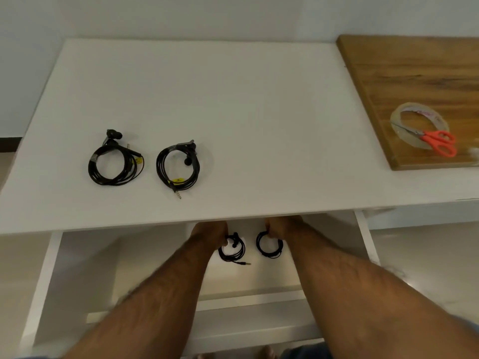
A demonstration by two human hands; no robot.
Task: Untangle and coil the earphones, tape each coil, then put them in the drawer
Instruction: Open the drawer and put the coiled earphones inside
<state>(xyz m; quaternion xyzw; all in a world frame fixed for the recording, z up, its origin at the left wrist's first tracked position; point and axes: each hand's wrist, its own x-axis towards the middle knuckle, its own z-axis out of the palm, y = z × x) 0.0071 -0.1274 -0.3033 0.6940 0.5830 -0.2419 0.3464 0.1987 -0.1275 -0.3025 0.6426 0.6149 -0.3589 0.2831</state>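
Left hand [210, 233] pinches jack-trailing coil [232, 251] | right hand [282, 228] pinches second coil [269, 244], lowering into drawer [363, 229] | two taped coils [115, 161] wait at 10 o'clock on worktop [233, 99]

Fingers [225, 235] apparently hidden under tabletop [207, 99] edge.

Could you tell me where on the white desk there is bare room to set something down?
The white desk is bare between the right coil and the wooden board, and behind both coils. The board's near corner is crowded with tape roll and scissors.
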